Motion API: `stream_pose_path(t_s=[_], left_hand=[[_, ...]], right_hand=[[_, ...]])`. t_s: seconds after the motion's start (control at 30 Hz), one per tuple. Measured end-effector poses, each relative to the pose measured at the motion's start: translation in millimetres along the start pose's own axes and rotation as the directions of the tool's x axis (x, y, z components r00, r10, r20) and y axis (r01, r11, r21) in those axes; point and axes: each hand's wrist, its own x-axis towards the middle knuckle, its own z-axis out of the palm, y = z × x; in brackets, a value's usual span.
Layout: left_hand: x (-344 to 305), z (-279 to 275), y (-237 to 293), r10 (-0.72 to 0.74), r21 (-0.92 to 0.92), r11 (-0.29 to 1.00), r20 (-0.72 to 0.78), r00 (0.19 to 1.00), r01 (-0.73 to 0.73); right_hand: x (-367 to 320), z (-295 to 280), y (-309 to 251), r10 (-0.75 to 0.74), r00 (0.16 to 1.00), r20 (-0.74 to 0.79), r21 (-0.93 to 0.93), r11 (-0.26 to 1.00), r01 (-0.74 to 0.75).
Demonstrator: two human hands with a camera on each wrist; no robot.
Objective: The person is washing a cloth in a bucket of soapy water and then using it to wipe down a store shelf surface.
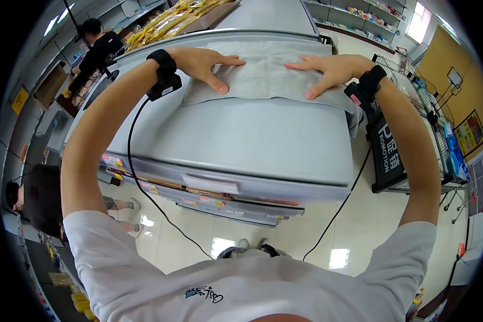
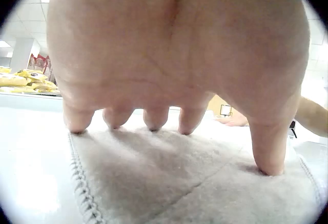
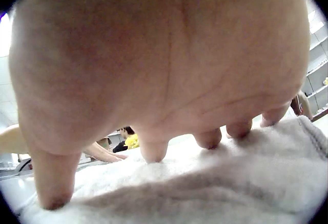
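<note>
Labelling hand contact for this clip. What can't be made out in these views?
Left wrist view: the left hand fills the frame and hides most of the towel.
Right wrist view: the right hand does the same, and the towel near the lens is blurred.
Head view: the towel under both palms is hidden. The price labels on the shelf edges are too small to read.

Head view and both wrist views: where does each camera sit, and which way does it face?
Head: on the head, looking down at left hand and right hand flat on a grey towel on a shelf top; arms and white shirt show.
Left wrist: under the wrist, facing along the palm; fingertips touch towel.
Right wrist: the same for its hand; fingertips press towel.
All share the towel.
</note>
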Motion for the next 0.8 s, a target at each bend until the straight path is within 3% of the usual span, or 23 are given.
stream_pose_path(t_s=[0.27, 0.43, 0.8], left_hand=[[32.8, -10.2, -28.8, -0.008, 0.007, 1.000, -0.011, 1.000, 0.008], [43.9, -13.5, -40.3, 0.013, -0.002, 1.000, -0.028, 1.000, -0.013], [62.5, -13.2, -59.2, -0.065, 0.015, 0.998, -0.036, 0.997, 0.066]], right_hand=[[37.5, -10.3, 22.7, 0.061, 0.998, -0.015, 0.056, 0.997, -0.060], [47.3, -13.6, 19.1, 0.143, 0.989, -0.038, -0.113, 0.983, -0.147], [50.2, -7.0, 30.9, 0.118, 0.990, -0.083, -0.101, 0.987, -0.126]])
